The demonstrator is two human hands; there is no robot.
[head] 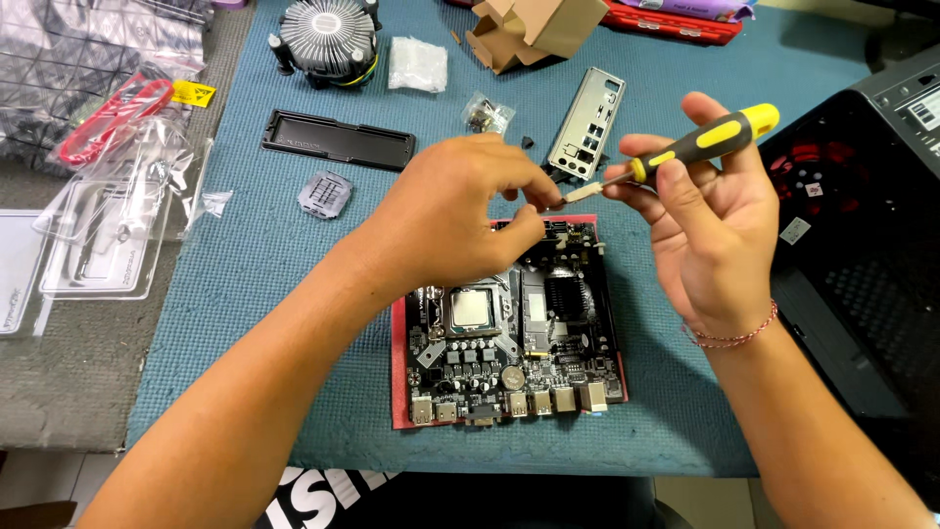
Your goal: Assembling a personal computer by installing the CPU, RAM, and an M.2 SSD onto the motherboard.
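The right hand is closed around a screwdriver with a yellow and black handle, holding it slantwise above the mat, tip pointing left. The left hand has its thumb and forefinger pinched together at that tip, on something pale and small; it looks like a screw or a bit of tape, but it is too small to be sure. Both hands hover over the far edge of the motherboard, which lies on a red sheet near the mat's near edge, its processor already seated in the socket.

The step in hand seems to be loading the screwdriver tip before fastening something on the board. The next move calls for a steady carry down to the board without dropping the small part, then a straight, light seating of the tip.

Towards the far edge of the mat lie a cooler, a black cover, a metal shield plate, a small bag of screws and a cardboard box. A black case stands off the right edge; clear plastic packaging lies off the left.
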